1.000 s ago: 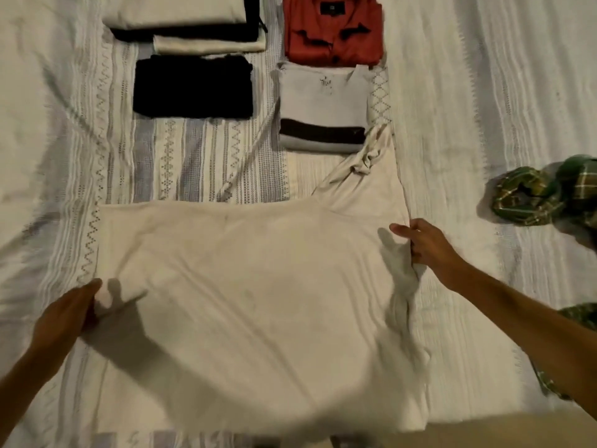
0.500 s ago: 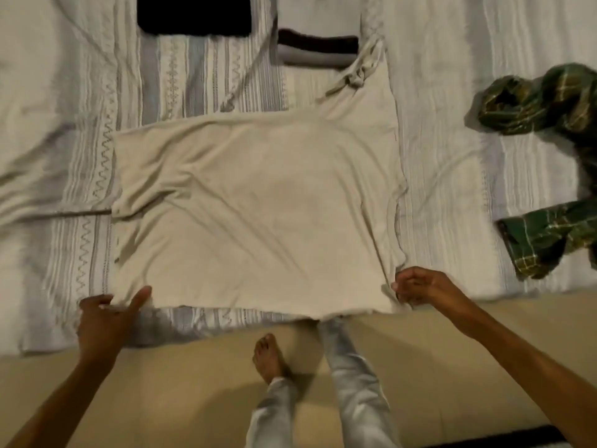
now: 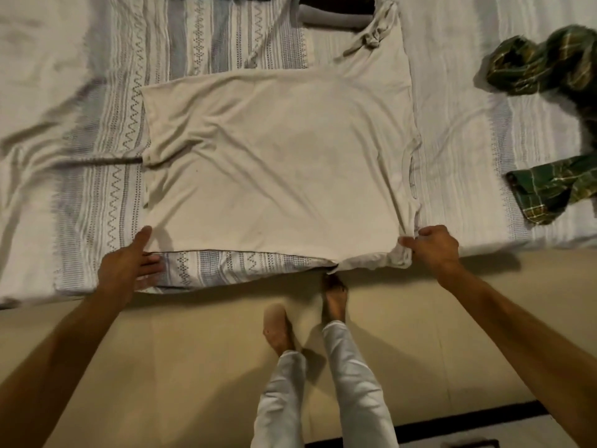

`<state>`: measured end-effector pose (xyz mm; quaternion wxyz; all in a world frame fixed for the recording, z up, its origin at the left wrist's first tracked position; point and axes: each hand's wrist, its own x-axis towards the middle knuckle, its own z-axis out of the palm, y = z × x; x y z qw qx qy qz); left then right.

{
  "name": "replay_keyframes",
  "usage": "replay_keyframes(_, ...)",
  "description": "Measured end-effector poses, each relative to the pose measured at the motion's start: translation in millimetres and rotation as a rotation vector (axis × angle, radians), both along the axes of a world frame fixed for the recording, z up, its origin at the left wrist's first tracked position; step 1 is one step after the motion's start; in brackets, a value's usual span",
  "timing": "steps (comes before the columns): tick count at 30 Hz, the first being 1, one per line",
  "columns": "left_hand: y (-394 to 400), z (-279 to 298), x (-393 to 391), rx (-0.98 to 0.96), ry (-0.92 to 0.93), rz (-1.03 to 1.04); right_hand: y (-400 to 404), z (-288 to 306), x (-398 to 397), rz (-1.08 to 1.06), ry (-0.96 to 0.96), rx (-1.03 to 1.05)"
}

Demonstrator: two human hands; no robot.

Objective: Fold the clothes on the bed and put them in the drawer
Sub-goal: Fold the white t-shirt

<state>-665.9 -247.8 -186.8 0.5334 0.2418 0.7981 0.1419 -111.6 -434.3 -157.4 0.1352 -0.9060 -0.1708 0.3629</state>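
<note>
My right hand (image 3: pixel 434 245) pinches the near corner of the creased cream shirt (image 3: pixel 277 163) spread flat on the bed (image 3: pixel 97 92), my left hand (image 3: pixel 129 266) resting open-fingered beside its other near corner.

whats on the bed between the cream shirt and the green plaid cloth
Only bare white bedsheet lies between the cream cotton shirt and the crumpled green plaid cloth, in the head view.

Bed and floor, dim warm light

The bed (image 3: pixel 97 76) wears a rumpled white cover with grey zigzag and diamond stripes. Below its edge there's a plain tan floor (image 3: pixel 161 367), shadowed in places, with a dark strip (image 3: pixel 468 418) along the bottom of the view.
</note>
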Motion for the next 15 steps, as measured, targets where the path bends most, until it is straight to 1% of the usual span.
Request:
replay_keyframes(2, 10, -2, 3, -0.024, -0.019, 0.018, 1, -1, 7, 0.008, -0.028, 0.05)
replay_keyframes(4, 15, -3, 4, -0.012, -0.05, 0.047, -2, 2, 12, -0.043, 0.019, 0.136)
replay_keyframes(6, 10, 1, 1, 0.06, -0.049, 0.038, -8, 4, 17, -0.217, 0.173, 0.215)
replay_keyframes(7, 2, 5, -3, 0.105, -0.028, 0.005, -13, 4, 20, -0.293, 0.23, 0.223)
replay_keyframes(8, -6, 7, -8, 0.143, -0.004, -0.032, -20, 2, 22, -0.329, 0.243, 0.199)
replay_keyframes(10, -24, 12, -17, 0.179, 0.013, -0.079, -31, -2, 24, -0.326, 0.19, 0.143)
replay_keyframes(14, -49, 12, -33, 0.191, 0.007, -0.171, -46, -12, 19, -0.301, 0.094, 0.18)
replay_keyframes(15, -53, 13, -35, 0.196, 0.009, -0.183, -47, -15, 18, -0.264, 0.05, 0.177)
